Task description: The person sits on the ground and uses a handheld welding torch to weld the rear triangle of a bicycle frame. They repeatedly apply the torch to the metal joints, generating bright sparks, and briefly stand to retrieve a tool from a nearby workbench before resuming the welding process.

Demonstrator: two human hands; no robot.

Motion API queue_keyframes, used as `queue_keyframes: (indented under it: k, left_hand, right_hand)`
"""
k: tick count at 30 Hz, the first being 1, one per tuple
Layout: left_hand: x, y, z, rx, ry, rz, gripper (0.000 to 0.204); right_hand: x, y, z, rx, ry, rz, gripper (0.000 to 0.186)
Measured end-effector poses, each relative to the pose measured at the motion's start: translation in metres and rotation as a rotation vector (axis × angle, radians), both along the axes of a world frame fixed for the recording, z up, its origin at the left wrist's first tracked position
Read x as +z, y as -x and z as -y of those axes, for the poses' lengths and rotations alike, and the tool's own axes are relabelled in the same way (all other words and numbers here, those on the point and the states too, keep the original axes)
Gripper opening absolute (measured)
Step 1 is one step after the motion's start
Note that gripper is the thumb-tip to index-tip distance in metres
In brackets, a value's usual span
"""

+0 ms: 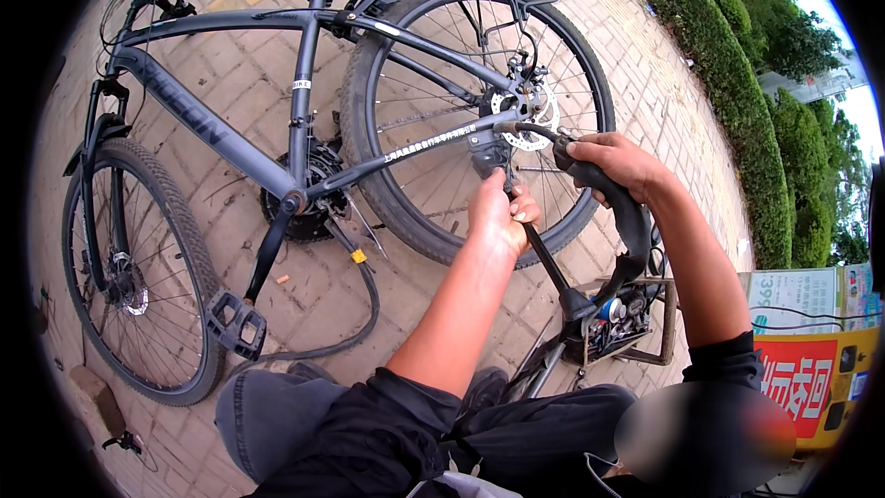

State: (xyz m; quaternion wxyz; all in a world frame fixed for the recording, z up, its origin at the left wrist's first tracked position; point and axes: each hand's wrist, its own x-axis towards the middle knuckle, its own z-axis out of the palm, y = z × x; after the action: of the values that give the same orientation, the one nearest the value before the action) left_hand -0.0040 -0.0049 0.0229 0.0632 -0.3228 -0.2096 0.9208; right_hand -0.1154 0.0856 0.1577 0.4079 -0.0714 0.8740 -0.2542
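A grey bicycle stands before me, its rear wheel [367,111] just beyond my hands. My left hand [498,214] is closed around the upper part of a black kickstand [548,260], below its bracket [489,155] on the frame. The kickstand slants down to a wide rubber foot. To the right, my right hand [619,164] grips the upper end of a limp black rubber tube [632,223], which looks like an inner tube. It curves down behind the kickstand's foot. A thinner dark hose-like piece runs from near the right fingers to the rear axle area.
A metal-framed box [666,323] of tools and small parts stands at lower right. A black hose [373,309] with a yellow band lies on the brick paving beside the pedal [237,324]. The front wheel [175,212] is at left, a hedge [728,83] at far right.
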Motion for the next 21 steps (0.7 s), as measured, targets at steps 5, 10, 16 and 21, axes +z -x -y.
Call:
queue_keyframes:
  k: [5,10,16,21]
  left_hand:
    - [-0.003,0.0,0.0,0.013,0.013,-0.021,0.043]
    - [-0.003,0.0,-0.001,0.016,0.025,-0.014,0.04]
    - [-0.012,0.0,-0.001,0.026,-0.011,-0.054,0.036]
    - [-0.007,-0.001,0.0,0.016,-0.02,-0.054,0.037]
  right_hand:
    - [0.0,-0.001,0.002,0.021,-0.005,-0.006,0.031]
    - [-0.002,-0.007,0.0,0.001,0.01,-0.02,0.031]
    - [0.001,0.002,0.003,0.045,0.0,0.004,0.031]
    - [0.002,-0.005,0.002,0.025,0.005,-0.014,0.031]
